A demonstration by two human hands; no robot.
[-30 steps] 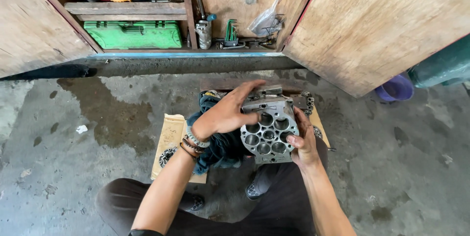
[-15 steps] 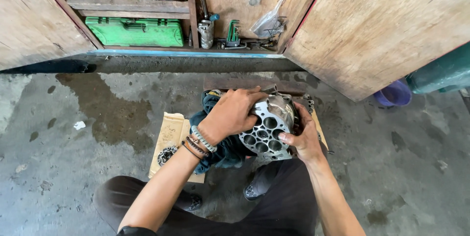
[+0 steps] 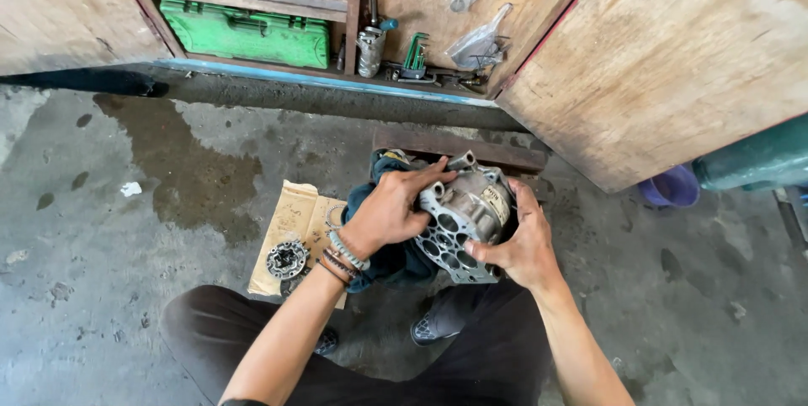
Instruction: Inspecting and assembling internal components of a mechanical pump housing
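A grey metal machine housing (image 3: 468, 214) with several round bores in its face is held above a dark teal rag (image 3: 389, 256). My left hand (image 3: 394, 208) grips its upper left side, fingers over the top edge. Against its lower right side my right hand (image 3: 523, 244) is clamped, thumb on the bored face. The housing is tilted, its bored face turned down toward me.
A round toothed metal disc (image 3: 288, 259) lies on brown cardboard (image 3: 290, 219) left of the rag. An open wooden cabinet behind holds a green tool case (image 3: 244, 33), pliers and hex keys. A rusty bar (image 3: 454, 145) lies on the stained concrete floor. A purple tub (image 3: 669, 187) sits at right.
The housing has been turned in my hands, its bored face rotating from upward to tilted down toward me. Both hands shifted their grip; the view moved closer.
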